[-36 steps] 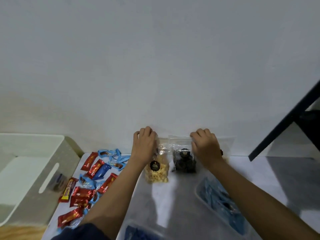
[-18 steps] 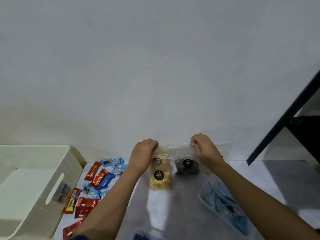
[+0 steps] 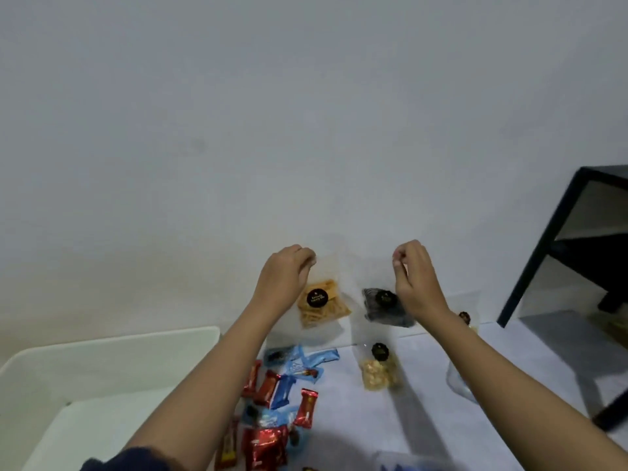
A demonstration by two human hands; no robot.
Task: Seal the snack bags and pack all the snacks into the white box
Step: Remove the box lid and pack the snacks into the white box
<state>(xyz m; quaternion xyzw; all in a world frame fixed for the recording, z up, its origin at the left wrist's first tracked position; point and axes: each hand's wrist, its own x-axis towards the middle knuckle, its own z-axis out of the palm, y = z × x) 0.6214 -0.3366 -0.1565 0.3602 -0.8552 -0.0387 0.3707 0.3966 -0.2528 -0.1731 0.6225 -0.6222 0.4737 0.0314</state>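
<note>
My left hand (image 3: 285, 277) pinches the top corner of a clear snack bag of yellow sticks (image 3: 321, 305) and holds it up in front of the wall. Beside it, my right hand (image 3: 413, 277) pinches the top of a clear bag of dark cookies (image 3: 380, 305), also lifted. Below them a third clear bag with pale snack pieces (image 3: 379, 372) lies on the white table. A fourth bag (image 3: 465, 316) peeks out behind my right forearm. The white box (image 3: 119, 341) stands open at the lower left, its inside mostly hidden by my left arm.
Several red and blue wrapped candies (image 3: 272, 385) lie scattered between the box and the bags. A clear plastic container (image 3: 458, 382) sits under my right forearm. A black metal shelf frame (image 3: 543, 253) stands at the right, the wall close behind.
Both hands have risen from the table, each lifting one bag by its top. The view has tilted, so the box and candies now sit lower right of before.
</note>
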